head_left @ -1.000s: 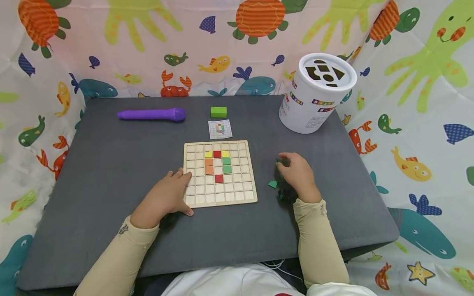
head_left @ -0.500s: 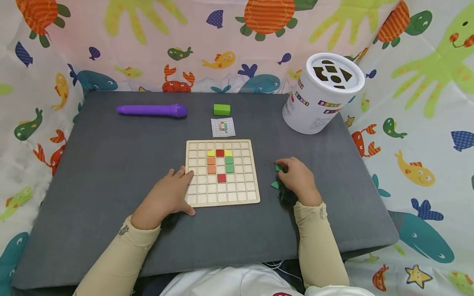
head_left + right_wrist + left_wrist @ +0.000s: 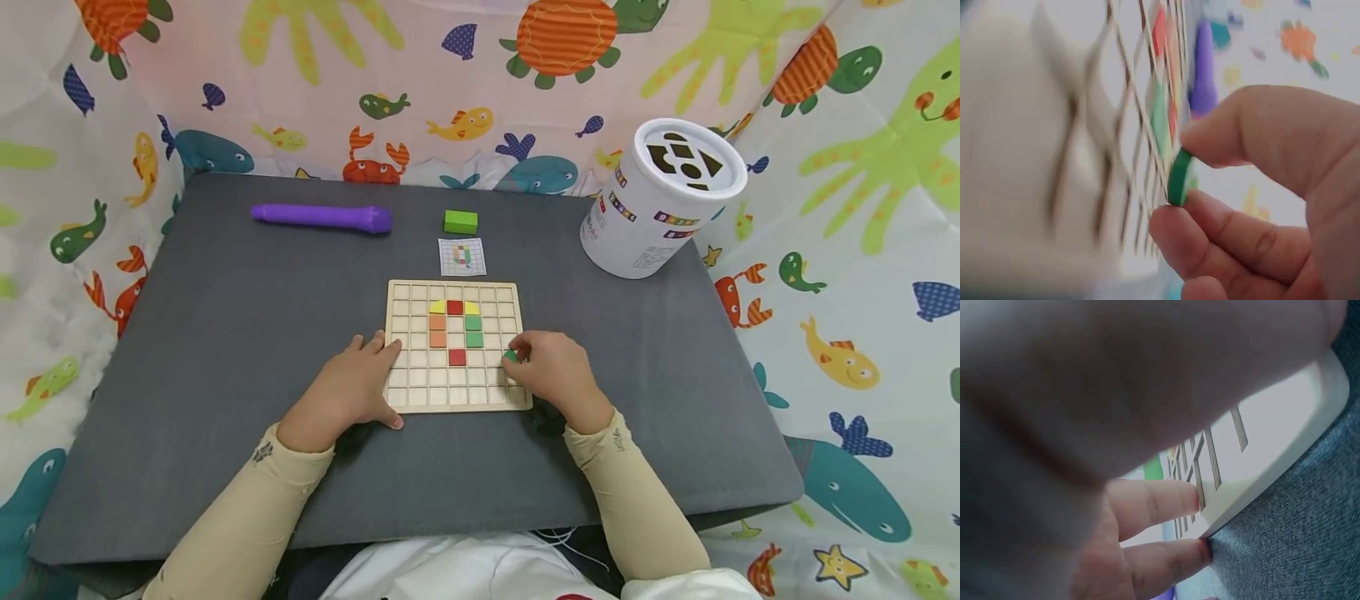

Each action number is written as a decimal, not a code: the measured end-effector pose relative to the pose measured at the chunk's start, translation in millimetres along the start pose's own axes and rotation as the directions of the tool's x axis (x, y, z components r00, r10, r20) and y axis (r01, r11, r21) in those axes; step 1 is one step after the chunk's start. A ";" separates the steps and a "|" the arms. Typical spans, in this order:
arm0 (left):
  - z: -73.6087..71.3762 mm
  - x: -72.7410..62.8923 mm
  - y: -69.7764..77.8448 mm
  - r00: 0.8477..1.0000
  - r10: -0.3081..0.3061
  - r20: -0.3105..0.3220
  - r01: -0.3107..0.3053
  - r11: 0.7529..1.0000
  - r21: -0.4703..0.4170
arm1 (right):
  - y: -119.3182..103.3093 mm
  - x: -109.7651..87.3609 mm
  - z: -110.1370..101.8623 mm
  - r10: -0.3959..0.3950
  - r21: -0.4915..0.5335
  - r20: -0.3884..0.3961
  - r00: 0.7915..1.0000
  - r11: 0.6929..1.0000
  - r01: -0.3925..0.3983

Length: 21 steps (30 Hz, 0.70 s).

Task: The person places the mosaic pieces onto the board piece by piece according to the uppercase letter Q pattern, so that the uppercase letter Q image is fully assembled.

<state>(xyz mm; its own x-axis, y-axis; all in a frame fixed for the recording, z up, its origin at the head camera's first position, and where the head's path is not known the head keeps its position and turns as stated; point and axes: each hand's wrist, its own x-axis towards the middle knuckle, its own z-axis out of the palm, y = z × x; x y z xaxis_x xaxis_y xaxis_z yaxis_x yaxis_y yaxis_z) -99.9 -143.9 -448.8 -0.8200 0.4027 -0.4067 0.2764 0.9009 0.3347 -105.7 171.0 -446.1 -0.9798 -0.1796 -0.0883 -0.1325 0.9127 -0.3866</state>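
Note:
A square wooden grid board [image 3: 420, 397] lies on the grey table. In its cells sit two yellow pieces, two red tiles [image 3: 457, 357], two orange tiles [image 3: 437, 330] and two green tiles [image 3: 474, 331]. My left hand [image 3: 341, 393] rests against the board's left edge, its fingers spread along the rim and the thumb by the near corner. Over the board's right side, my right hand [image 3: 557, 373] pinches a small green tile [image 3: 1179, 177] between thumb and fingertips. In the right wrist view the tile stands on edge, close to the grid; its full outline is hidden.
Beyond the board lies a small pattern card [image 3: 462, 257], with a lime green block [image 3: 461, 222] behind it. A purple stick [image 3: 322, 217] lies at the back left. At the back right stands a white tub [image 3: 660, 200] with shaped holes in its lid.
My right hand has picked up a green tile from the table on the right and moved left over the board's edge. My left hand stays at the board; the head view shifted slightly.

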 end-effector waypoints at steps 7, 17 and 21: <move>-3.0 -0.8 -1.1 1.000 0.006 0.005 -0.006 1.000 0.011 | -36.3 9.8 17.8 0.008 0.003 0.061 0.998 1.000 -0.008; -2.8 -2.0 -3.5 1.000 0.025 -0.001 -0.025 1.000 0.014 | -40.8 10.4 21.4 -0.122 -0.114 0.073 0.990 0.985 0.130; -2.3 -2.8 -6.7 1.000 0.018 -0.006 -0.018 1.000 0.005 | -45.1 12.1 23.8 -0.193 -0.198 0.031 0.981 0.961 0.195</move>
<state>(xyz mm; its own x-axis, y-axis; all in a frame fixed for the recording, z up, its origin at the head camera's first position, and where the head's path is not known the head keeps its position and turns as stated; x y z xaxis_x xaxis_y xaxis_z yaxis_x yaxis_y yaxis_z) -100.6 -151.4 -447.9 -0.8179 0.4177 -0.3957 0.2936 0.8945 0.3372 -108.0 119.0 -451.6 -0.9307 -0.3635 -0.0402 -0.3482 0.9144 -0.2067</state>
